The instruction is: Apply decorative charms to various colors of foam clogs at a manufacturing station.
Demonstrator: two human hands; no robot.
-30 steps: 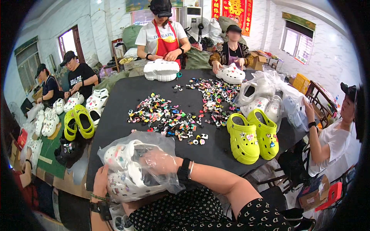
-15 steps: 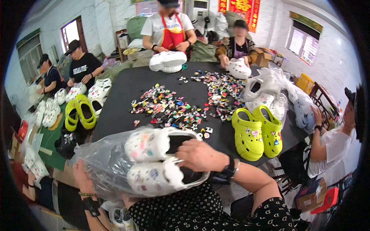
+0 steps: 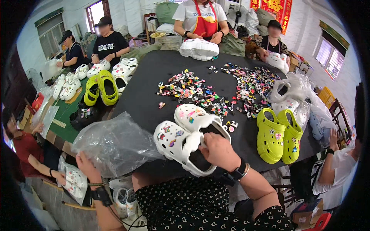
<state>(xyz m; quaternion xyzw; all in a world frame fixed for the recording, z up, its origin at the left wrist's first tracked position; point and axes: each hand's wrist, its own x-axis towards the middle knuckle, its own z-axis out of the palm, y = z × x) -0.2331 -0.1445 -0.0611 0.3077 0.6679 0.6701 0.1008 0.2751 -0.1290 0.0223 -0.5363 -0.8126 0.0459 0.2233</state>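
My right hand (image 3: 219,151) grips a pair of white clogs (image 3: 185,135) studded with small coloured charms, holding them side by side just over the near edge of the black table (image 3: 154,77). My left hand (image 3: 86,166) holds a crumpled clear plastic bag (image 3: 113,144) out to the left of the clogs, off the table's near left corner. The bag is now apart from the shoes.
Loose coloured charms (image 3: 200,90) are scattered over the table's middle. A lime green clog pair (image 3: 278,134) stands at the right, another lime green clog pair (image 3: 101,86) at the left among white clogs. Bagged shoes (image 3: 293,92) lie at the right edge. Several people sit around the table.
The white clogs were inside the plastic bag; now my right hand has them out on the table edge, and my left hand has pulled the emptied bag away to the left.
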